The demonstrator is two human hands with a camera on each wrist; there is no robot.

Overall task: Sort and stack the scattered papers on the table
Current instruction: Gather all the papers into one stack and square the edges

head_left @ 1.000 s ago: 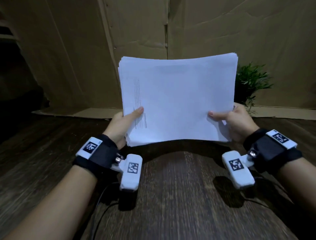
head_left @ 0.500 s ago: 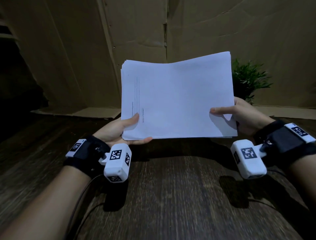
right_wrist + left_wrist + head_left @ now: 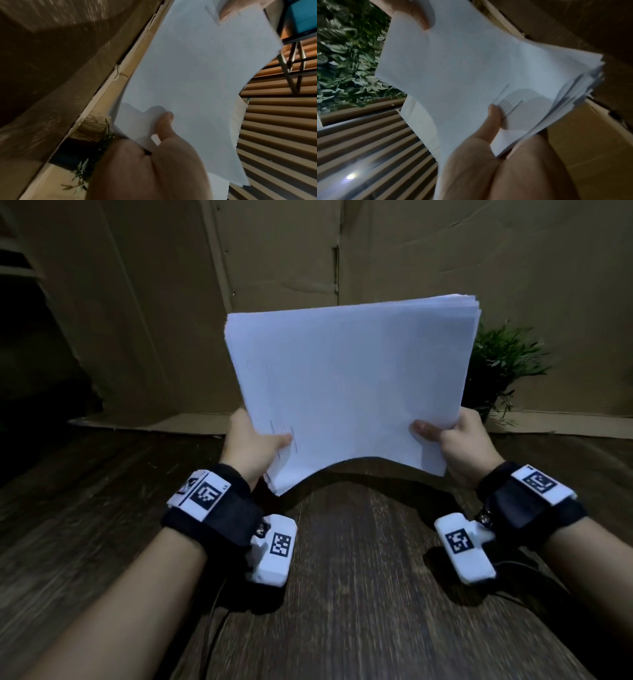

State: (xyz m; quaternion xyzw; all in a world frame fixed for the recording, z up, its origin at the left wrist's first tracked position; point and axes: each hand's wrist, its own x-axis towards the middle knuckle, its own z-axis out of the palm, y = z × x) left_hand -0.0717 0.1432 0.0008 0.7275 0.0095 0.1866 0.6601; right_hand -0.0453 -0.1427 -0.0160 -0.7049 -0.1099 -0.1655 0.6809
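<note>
Brown cardboard sheets (image 3: 445,251) stood as a backdrop along the far side of the scene, with a flat cardboard strip at their foot. In front of them stretched the dark wood-grain table (image 3: 359,594), running near to far. Above the table, clear of its surface, a stack of white papers (image 3: 349,378) was held nearly upright, leaning toward the far side, its lower edge bowed upward in the middle. The top-right corner showed the sheet edges fanned slightly out of line, and faint printed lines ran near the lower left of the front sheet. The left hand (image 3: 251,445) clamped the stack's lower-left corner, thumb pressed on the front sheet and fingers behind. The right hand (image 3: 462,445) clamped the lower-right corner the same way, thumb on the front. Each wrist wore a black strap carrying a white block with a square black-and-white marker. At the far right, just behind the papers' right edge, stood a small green potted plant (image 3: 503,364).
</note>
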